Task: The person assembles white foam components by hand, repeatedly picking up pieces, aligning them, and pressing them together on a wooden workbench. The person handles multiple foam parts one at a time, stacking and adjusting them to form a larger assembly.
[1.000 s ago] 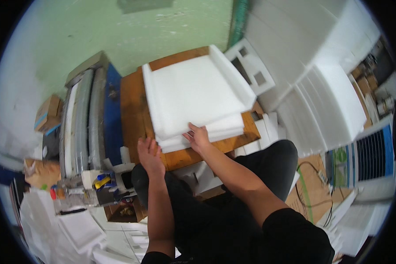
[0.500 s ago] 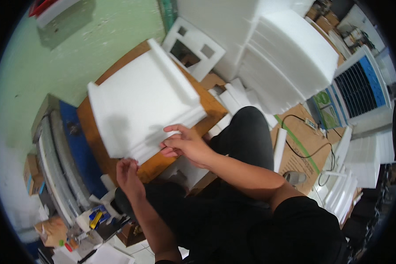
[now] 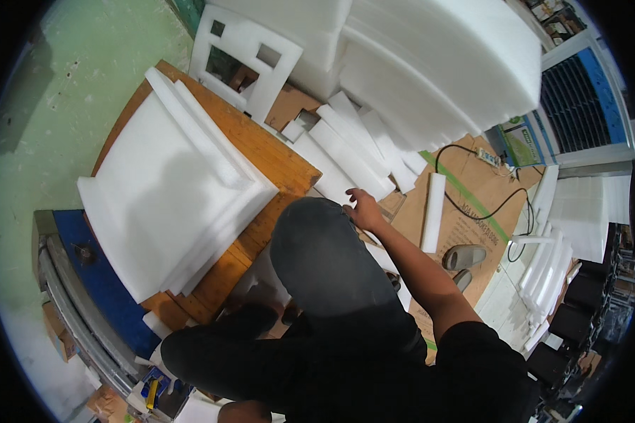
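Observation:
My right hand (image 3: 363, 209) reaches past my dark-trousered knee (image 3: 317, 247), its fingers loosely bent and apart with nothing seen in them. Closest to it lie white foam strips (image 3: 346, 151), piled on the floor beside the wooden table. Of my left arm only a bit of skin (image 3: 243, 412) shows at the lower edge; that hand is out of sight. A stack of white foam sheets (image 3: 144, 211) rests on the wooden table (image 3: 289, 166), with a raised foam strip (image 3: 197, 130) along its far right side. Neither hand touches the stack.
Behind the table leans a white foam panel with cut-out holes (image 3: 279, 70). Large foam blocks (image 3: 437, 63) stand at the back. A black cable (image 3: 466, 215), a foam bar (image 3: 434, 211) and slippers (image 3: 464, 257) lie on the right. Grey rolls (image 3: 85, 317) stand at the left.
Both hands have left the near edge of the foam stack. My right hand has moved rightward beyond my knee; my left hand has gone out of view. The view has shifted right.

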{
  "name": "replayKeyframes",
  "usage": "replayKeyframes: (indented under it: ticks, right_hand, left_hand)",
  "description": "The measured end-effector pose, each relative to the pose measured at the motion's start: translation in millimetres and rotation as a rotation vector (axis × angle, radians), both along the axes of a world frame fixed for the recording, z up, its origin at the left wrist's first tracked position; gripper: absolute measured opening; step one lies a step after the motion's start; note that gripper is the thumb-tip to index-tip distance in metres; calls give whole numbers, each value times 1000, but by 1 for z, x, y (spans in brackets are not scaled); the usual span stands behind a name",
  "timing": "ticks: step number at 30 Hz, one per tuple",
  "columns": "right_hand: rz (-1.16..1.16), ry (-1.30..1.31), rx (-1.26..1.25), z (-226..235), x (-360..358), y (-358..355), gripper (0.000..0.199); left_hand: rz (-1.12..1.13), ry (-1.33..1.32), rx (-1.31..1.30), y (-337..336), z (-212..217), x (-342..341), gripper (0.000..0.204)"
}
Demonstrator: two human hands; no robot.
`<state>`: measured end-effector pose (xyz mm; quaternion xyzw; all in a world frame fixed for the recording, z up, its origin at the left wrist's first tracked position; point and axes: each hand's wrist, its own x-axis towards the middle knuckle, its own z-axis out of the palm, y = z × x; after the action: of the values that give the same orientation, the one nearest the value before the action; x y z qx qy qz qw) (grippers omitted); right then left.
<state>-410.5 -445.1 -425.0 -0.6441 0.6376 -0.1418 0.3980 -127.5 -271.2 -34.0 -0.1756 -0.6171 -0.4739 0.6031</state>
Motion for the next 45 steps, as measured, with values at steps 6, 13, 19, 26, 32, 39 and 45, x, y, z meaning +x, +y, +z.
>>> replayKeyframes:
  ticks: [6,13,19,26,32,39,45]
  right_hand:
    - [-152,597,-29,-97,-33,-66,42]
    - [-428,646,-102,-130,-55,-118,52]
    - [-252,795,-30,-117,-93,-158,42]
    - [-213,103,-102,-117,-111,-128,50]
    - [-135,494,-55,-145,-82,-57,69]
    - [17,548,-88,-154,-46,-28,66]
    - [-54,539,17,-121,-11,-35,74]
  left_hand:
    - [16,35,406,-47,29,-6,18]
    - [-82,-124,460,-106,-38,-17,30]
    - [230,-323,691,-106,-26,-21,18]
    - [576,-462,1006,-103,-2,-25,12]
    - [950,-120,1393,-91,25,-73,28]
    - [708,-366,1158,-46,20,-22,22]
    - [731,-272,1130,-40,24,-26,21]
